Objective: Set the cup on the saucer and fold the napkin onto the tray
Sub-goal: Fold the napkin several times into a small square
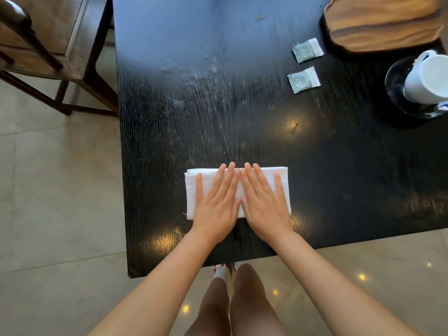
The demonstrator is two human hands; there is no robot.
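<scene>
Here, both palms flatten a folded napkin near the tabletop's near edge, with the tray well apart at the far right corner.

The black tabletop (242, 105) carries, from largest to smallest: the wooden tray (383, 23) at its far right corner; the white napkin (191, 190), folded into a band by the near edge; the white cup (426, 78) standing on a dark glass saucer (394, 86) at the right edge; and two pale green sachets (307, 50) between tray and cup. The left hand (218, 204) and the right hand (264, 204) lie side by side, fingers straight, pressing the cloth and gripping nothing. Likely risks: the layers may spring open or slide when lifted across to the tray, and a careless reach could brush the cup. The sachets bear print, too small to read.
</scene>
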